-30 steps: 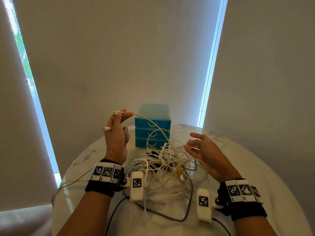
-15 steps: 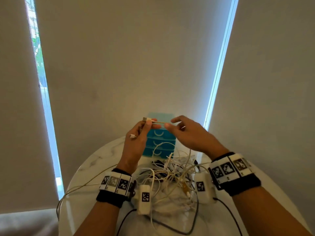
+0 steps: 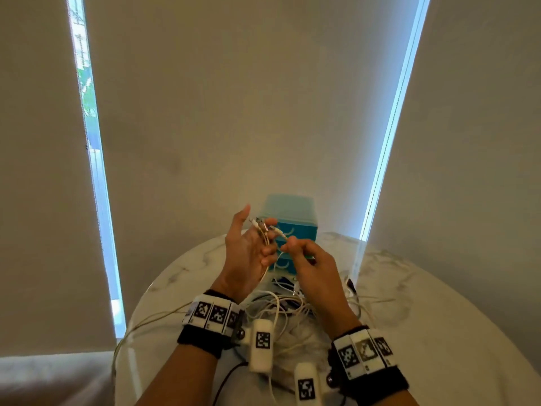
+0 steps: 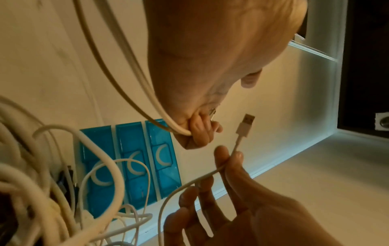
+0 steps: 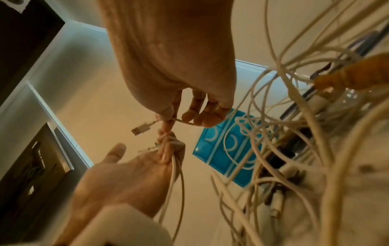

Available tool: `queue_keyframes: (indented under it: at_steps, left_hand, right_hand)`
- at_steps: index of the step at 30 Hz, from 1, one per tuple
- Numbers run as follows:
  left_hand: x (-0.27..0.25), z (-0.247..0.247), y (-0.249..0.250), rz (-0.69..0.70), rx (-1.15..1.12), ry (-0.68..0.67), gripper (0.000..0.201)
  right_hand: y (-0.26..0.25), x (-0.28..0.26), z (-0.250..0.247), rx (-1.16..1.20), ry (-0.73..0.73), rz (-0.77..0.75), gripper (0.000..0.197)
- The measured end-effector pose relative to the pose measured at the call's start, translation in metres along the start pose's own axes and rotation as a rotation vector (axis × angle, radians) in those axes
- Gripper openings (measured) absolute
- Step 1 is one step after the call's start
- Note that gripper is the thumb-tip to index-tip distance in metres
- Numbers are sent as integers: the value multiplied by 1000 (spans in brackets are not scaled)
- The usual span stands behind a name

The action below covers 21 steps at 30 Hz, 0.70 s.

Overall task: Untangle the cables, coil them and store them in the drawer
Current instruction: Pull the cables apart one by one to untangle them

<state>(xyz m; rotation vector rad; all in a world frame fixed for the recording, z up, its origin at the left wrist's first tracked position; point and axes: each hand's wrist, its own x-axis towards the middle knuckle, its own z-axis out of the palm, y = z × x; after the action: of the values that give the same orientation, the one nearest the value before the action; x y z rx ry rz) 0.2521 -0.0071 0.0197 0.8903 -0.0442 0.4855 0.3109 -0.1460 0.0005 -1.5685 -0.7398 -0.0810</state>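
Pinching white cable [image 4: 237, 146] just behind its USB plug [image 4: 246, 124], right hand [image 3: 314, 269] raised before blue drawer unit [image 3: 292, 218]; left hand [image 3: 248, 253] beside it, fingers curled round cable ends [image 3: 262, 227]; cable tangle [image 3: 281, 306] on table [image 3: 439, 332] before drawer unit.

No legible text, only coded square markers on wrist bands [image 3: 210, 313]

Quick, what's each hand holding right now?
Left hand: curled round two cream cables.
Right hand: pinching a white USB cable.
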Motion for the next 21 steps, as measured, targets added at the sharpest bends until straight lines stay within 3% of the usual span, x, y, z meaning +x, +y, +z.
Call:
queue_keyframes:
  at_steps: [4, 7, 9, 12, 14, 17, 21]
  left_hand:
    - [5, 8, -9, 5, 173, 49, 48]
    - [3, 7, -14, 87, 442, 82, 47]
    - [1, 5, -16, 158, 586, 70, 56]
    - [2, 3, -15, 257, 664, 135, 58]
    - [5, 0, -12, 301, 553, 179, 56]
    - [8, -3, -4, 336, 303, 213, 53]
    - [9, -15, 16, 358, -127, 258, 52]
  right_hand:
    - [6, -4, 9, 36, 22, -19, 36]
    - [12, -1, 7, -25, 27, 13, 40]
    - [12, -1, 3, -82, -52, 11, 44]
    - [10, -4, -10, -284, -295, 9, 39]
    - [10, -2, -22, -539, -397, 36, 22]
    - [16, 10, -46, -736, -334, 86, 5]
    - [0, 31, -82, -842, -204, 144, 42]
